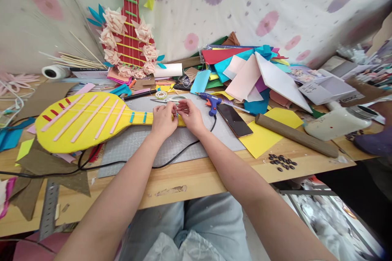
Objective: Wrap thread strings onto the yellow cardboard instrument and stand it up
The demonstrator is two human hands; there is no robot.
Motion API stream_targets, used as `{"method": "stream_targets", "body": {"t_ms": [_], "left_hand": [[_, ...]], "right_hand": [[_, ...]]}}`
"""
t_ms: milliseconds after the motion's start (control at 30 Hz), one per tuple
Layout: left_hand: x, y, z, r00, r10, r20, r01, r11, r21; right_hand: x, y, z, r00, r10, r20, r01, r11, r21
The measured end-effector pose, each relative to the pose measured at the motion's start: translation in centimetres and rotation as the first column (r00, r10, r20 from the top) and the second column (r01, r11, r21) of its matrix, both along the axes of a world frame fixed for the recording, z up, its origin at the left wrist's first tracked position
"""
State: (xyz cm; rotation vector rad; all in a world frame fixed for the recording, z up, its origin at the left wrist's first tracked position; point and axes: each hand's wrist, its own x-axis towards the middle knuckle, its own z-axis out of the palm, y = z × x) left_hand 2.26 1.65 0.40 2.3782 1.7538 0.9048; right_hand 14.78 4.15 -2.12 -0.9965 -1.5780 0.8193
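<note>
A yellow foam guitar (pixel 79 124) with pink strips and blue frets lies flat on a grey cutting mat (pixel 171 147). My left hand (pixel 163 120) and my right hand (pixel 190 115) meet over the guitar's neck, fingers pinched together on a small piece there that I cannot make out. Scissors (pixel 167 100) and a small tape roll (pixel 161 94) lie just beyond my fingers. A blue glue gun (pixel 210 102) rests right of my right hand, its black cord running back under my forearm.
A black phone (pixel 234 120), yellow sheets (pixel 266 134) and a brown rod (pixel 294 135) lie to the right, with dark seeds (pixel 282 162) near the edge. A heap of coloured paper (pixel 245 71) and a red flower-trimmed guitar (pixel 131 36) stand behind. A metal ruler (pixel 49 208) lies front left.
</note>
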Motion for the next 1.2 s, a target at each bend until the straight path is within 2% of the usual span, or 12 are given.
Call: {"method": "stream_targets", "body": {"t_ms": [267,600,900,1200], "left_hand": [[-0.4,-0.04,0.1,0.995,0.018,-0.102,-0.006,0.993,0.116],[-0.7,-0.14,0.0,0.983,-0.007,-0.183,0.032,0.991,0.134],[-0.73,-0.2,0.18,0.986,-0.023,-0.166,0.039,0.995,0.094],[-0.91,0.03,-0.16,0.987,-0.029,-0.159,0.05,0.99,0.132]], "right_hand": [[-0.46,-0.01,-0.07,0.998,0.034,-0.049,-0.039,0.994,-0.098],[-0.18,0.14,-0.29,0.996,0.029,0.09,-0.024,0.998,-0.059],[-0.12,0.37,-0.4,0.993,0.042,0.106,-0.038,0.998,-0.043],[-0.16,0.3,-0.19,0.995,0.035,0.098,-0.031,0.999,-0.035]]}}
